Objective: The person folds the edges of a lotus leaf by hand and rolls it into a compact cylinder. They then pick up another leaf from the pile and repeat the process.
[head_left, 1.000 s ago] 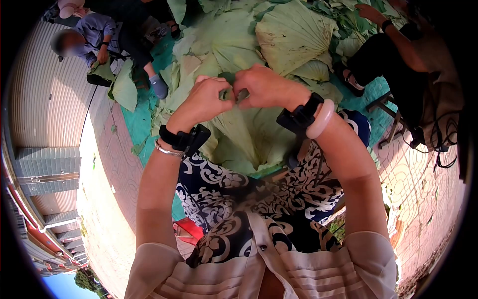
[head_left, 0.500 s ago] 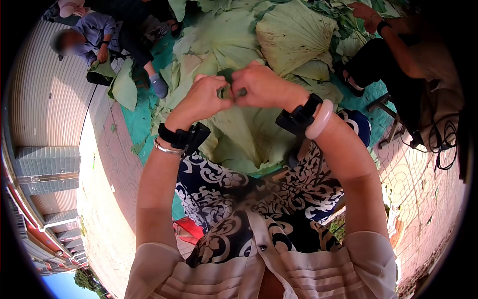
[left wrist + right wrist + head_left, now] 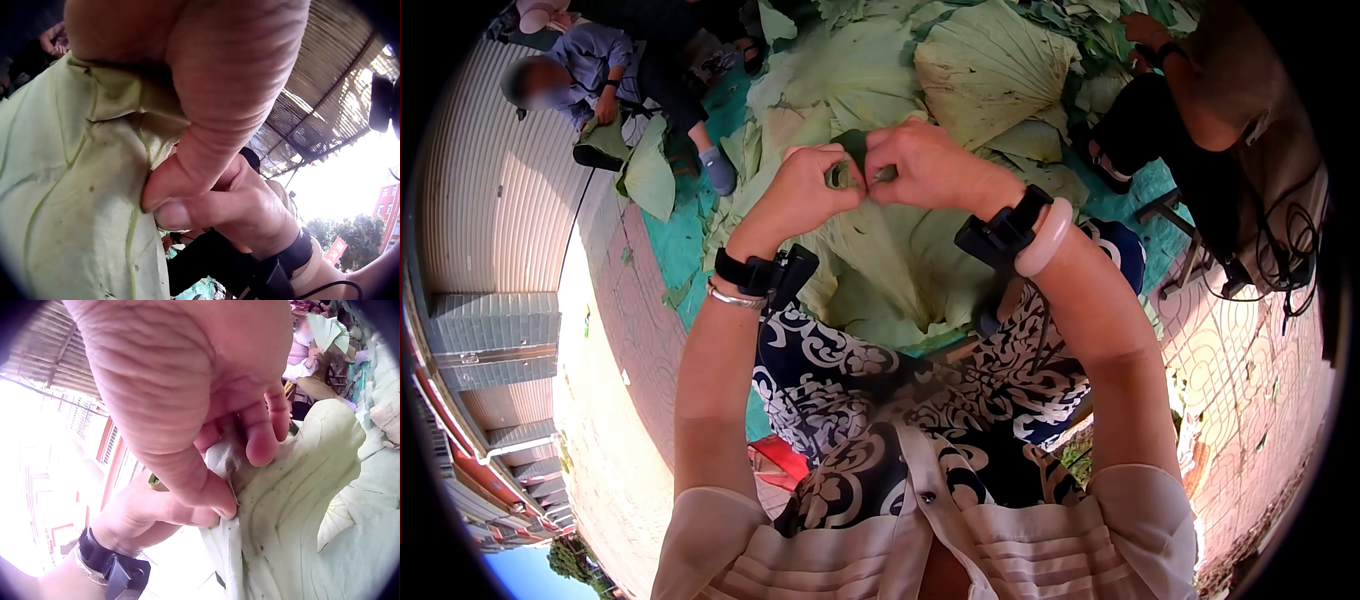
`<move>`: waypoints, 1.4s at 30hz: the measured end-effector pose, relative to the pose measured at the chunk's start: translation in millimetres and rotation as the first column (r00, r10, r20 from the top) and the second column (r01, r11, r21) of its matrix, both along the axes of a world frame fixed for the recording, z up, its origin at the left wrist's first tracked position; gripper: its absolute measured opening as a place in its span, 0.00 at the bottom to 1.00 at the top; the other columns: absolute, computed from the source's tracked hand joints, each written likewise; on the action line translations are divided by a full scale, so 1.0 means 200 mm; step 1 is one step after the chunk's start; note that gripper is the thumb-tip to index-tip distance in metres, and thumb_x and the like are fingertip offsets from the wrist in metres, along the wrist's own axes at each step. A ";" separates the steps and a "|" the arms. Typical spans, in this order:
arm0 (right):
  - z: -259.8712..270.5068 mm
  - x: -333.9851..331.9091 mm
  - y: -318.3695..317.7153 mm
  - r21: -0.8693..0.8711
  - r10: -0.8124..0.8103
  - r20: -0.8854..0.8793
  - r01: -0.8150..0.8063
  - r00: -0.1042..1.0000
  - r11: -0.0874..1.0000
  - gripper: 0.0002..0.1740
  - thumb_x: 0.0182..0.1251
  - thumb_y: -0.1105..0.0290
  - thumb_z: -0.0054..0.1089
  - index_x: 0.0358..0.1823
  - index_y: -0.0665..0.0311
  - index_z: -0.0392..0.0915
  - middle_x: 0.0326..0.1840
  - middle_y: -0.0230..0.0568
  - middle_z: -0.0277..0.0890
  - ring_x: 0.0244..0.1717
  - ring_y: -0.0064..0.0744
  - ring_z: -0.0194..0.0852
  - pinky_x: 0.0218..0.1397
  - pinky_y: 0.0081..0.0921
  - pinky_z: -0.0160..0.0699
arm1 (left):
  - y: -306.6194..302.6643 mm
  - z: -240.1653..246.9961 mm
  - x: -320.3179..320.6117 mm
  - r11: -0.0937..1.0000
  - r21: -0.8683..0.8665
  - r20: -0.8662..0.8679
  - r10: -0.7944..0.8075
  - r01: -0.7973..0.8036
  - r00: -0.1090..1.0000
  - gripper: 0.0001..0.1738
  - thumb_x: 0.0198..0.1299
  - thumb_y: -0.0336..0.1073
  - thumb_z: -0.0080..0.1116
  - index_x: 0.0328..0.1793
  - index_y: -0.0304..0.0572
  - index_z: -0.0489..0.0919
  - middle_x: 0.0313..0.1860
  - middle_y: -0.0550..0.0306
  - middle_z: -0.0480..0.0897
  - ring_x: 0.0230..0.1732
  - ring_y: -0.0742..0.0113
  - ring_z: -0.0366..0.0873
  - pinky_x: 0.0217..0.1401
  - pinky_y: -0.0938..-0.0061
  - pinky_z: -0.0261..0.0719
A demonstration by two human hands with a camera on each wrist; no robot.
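Observation:
Both hands hold the top of a pale green lotus leaf (image 3: 890, 275), which hangs down in front of the lap in folds. My left hand (image 3: 805, 190) pinches the leaf's gathered edge between thumb and curled fingers. Right beside it, my right hand (image 3: 925, 165) grips the same edge, with the two thumbs almost meeting. In the left wrist view the leaf (image 3: 75, 187) spreads below the left fingers, its veins standing out. From the right wrist, the leaf (image 3: 281, 500) looks crumpled under the right thumb, and the right palm hides part of the fold.
A heap of lotus leaves (image 3: 1000, 80) covers a green ground sheet (image 3: 670, 260) ahead. One person (image 3: 605, 65) sits at upper left with leaves; another (image 3: 1170, 130) sits at right near a stool (image 3: 1170, 215). A red cloth (image 3: 778, 462) lies by the left thigh.
My left hand has shifted slightly up and left, its curled fingers showing a wider loop. The right hand stays nearly in place. The person at right has moved a hand and arm.

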State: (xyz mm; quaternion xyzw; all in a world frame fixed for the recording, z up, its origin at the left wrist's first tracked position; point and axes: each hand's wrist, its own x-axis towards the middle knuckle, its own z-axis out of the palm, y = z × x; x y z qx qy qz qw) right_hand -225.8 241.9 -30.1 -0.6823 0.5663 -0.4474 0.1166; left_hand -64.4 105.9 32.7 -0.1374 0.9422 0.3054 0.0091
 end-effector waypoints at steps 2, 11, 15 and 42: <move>0.00 0.00 0.00 0.000 -0.001 0.003 0.001 1.000 1.000 0.07 0.46 0.68 0.72 0.29 0.57 0.86 0.30 0.39 0.79 0.34 0.49 0.80 0.39 0.42 0.77 | 0.00 -0.01 0.00 1.000 -0.011 -0.020 -0.005 0.005 1.000 0.08 0.52 0.30 0.68 0.36 0.34 0.84 0.34 0.56 0.81 0.38 0.69 0.77 0.48 0.75 0.73; 0.01 0.00 0.00 0.022 -0.055 0.019 0.055 0.998 0.998 0.06 0.48 0.68 0.69 0.28 0.60 0.85 0.31 0.40 0.78 0.35 0.49 0.79 0.40 0.41 0.76 | -0.01 -0.02 0.01 0.998 0.053 -0.065 0.044 -0.040 0.997 0.09 0.52 0.31 0.68 0.36 0.34 0.83 0.35 0.55 0.80 0.39 0.68 0.77 0.48 0.75 0.73; 0.00 0.00 -0.01 0.037 -0.051 -0.005 0.051 0.999 0.998 0.06 0.48 0.67 0.69 0.28 0.60 0.85 0.31 0.39 0.79 0.35 0.48 0.80 0.41 0.40 0.77 | 0.00 0.00 0.01 0.996 -0.089 -0.052 -0.016 0.011 0.999 0.10 0.51 0.32 0.69 0.37 0.34 0.84 0.35 0.54 0.81 0.38 0.65 0.78 0.47 0.74 0.75; -0.01 0.00 -0.01 0.115 -0.085 -0.054 0.091 0.995 0.989 0.08 0.48 0.66 0.69 0.31 0.58 0.87 0.33 0.40 0.78 0.37 0.49 0.80 0.41 0.42 0.78 | 0.01 -0.01 0.01 0.984 -0.169 -0.037 -0.070 0.063 0.997 0.12 0.48 0.41 0.72 0.35 0.43 0.85 0.34 0.51 0.81 0.44 0.53 0.74 0.61 0.67 0.65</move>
